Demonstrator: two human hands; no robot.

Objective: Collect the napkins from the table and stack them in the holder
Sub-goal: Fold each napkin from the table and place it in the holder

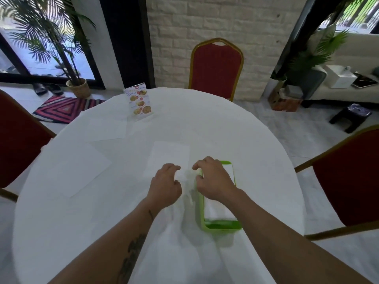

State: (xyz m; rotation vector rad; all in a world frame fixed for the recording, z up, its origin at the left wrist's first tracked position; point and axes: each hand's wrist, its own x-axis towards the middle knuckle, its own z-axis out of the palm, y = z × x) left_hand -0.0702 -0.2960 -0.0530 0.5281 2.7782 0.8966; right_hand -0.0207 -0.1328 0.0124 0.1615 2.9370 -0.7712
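Behind white table (225,128), brick wall (205,23)

The holder (220,226), a bright green rectangular tray, sits at lower centre-right of the frame with its long side running away from the camera. A stack of white napkins (218,210) lies flat inside it. Just left of the holder, at centre frame, 1 crumpled white napkin (187,178) is bunched and partly lifted. Above it lies 1 flat rectangular napkin (169,156), slightly angled. At left of the frame 1 larger flat napkin (82,171) lies turned diagonally, and 1 more (106,128) lies flat at upper left.
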